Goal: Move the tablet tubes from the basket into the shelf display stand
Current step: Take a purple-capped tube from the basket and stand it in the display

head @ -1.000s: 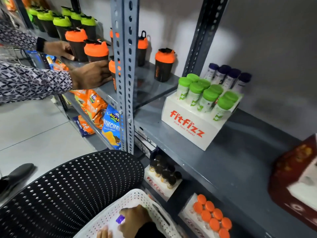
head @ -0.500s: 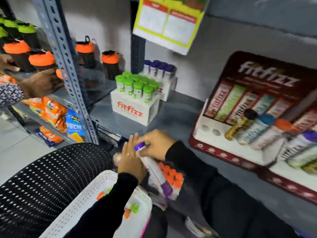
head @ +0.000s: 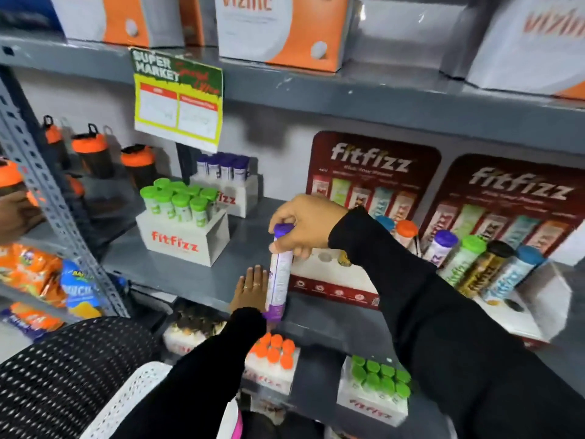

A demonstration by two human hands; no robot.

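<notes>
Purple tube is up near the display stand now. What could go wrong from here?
1. The right hand pinches the purple-capped tube only around its cap, so that grip may let the body swing or slip.
2. The display stand already holds leaning tubes; the sleeve could knock them.

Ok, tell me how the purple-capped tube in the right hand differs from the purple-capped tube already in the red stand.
The held purple-capped tube hangs nearly upright over the shelf, gripped at its cap by the right hand; the purple-capped tube in the red fitfizz stand leans back, untouched. The held one shows its full length; the other has its lower end hidden in the stand. Both are pale tubes with purple caps.
</notes>
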